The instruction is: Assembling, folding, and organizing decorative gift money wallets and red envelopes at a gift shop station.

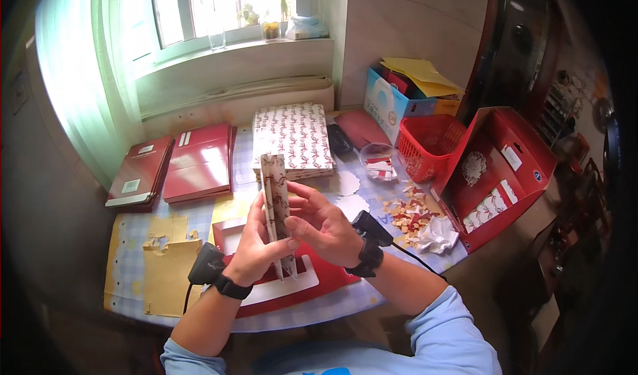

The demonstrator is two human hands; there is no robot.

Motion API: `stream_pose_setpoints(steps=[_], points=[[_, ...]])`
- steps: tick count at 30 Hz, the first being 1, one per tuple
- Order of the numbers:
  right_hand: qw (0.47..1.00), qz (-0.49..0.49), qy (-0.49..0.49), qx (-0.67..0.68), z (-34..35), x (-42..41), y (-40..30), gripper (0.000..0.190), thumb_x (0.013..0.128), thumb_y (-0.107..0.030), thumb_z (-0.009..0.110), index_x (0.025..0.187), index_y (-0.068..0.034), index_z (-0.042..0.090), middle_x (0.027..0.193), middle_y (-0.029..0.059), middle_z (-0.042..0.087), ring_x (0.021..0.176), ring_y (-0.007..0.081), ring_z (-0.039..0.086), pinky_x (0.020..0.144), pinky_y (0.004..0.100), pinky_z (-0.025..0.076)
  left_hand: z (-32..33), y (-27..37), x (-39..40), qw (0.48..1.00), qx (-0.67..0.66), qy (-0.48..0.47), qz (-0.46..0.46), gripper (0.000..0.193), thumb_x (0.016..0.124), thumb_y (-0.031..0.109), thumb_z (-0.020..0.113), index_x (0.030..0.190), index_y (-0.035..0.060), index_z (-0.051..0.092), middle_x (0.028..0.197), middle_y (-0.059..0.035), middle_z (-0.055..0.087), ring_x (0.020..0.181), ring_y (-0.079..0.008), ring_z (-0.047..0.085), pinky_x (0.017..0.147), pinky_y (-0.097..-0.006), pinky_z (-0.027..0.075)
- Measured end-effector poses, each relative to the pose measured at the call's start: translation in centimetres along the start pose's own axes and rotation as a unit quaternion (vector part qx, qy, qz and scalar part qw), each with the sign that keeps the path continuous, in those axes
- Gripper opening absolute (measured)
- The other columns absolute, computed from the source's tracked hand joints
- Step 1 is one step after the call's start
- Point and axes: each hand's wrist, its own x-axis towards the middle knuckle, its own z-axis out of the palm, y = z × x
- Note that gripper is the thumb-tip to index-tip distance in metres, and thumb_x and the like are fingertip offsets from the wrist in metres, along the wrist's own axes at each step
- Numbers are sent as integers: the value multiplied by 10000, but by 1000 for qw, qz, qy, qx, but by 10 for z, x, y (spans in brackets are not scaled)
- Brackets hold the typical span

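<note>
My left hand [255,245] grips a narrow folded patterned card [276,195], white with red and brown print, held upright above the table. My right hand [324,228] is at the card's right side, its thumb and fingertips against it. The card's lower end spreads into separate flaps. Below my hands lies a red cardboard piece [326,263] with white-edged cutouts, partly hidden by my hands and the card. Behind them is a stack of white patterned sheets [294,130].
Red folder stacks [199,160] lie at left, above torn brown paper [172,275]. At right are a plastic bowl [380,163], red basket [431,145], paper scraps [408,213], crumpled white paper [437,235] and an open red box [491,175]. Black cables run from both wrist devices.
</note>
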Motion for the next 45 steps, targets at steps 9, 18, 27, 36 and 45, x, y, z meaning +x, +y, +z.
stream_pose_setpoints(steps=[9,18,27,36,45], points=[[970,-57,146,-185,-18,8,14,288,916,-231,595,1101,-11,604,953,123,665,848,167,653,694,284,512,-16,2,-2,995,5,99,-22,612,683,214,752,1169,70,409,1023,-58,480,811,-112,519,693,-257,455],[897,-55,237,-369,-67,16,23,167,860,-163,635,885,0,666,784,92,654,695,148,608,635,277,489,-29,-6,1,995,-17,103,-1,520,738,292,714,1101,32,448,922,-53,516,745,-116,523,650,-275,471],[758,77,267,-590,-173,46,-16,210,784,-243,636,847,-49,688,808,156,677,787,327,658,706,418,517,-24,-4,3,992,-75,96,-21,624,710,178,733,1220,87,386,1021,-44,481,826,-96,508,733,-245,440],[579,246,144,-764,-228,105,5,196,731,-151,614,877,-56,703,935,188,676,896,347,648,816,428,515,-27,21,13,986,-76,148,12,789,723,129,729,1370,72,283,1020,-44,488,841,-111,533,727,-259,469],[565,314,119,-753,-236,124,20,221,725,-161,635,911,-59,696,995,187,665,961,353,629,856,427,502,-39,-6,5,973,2,211,97,960,682,129,758,1446,80,179,1065,-56,458,843,-119,519,709,-261,491]])
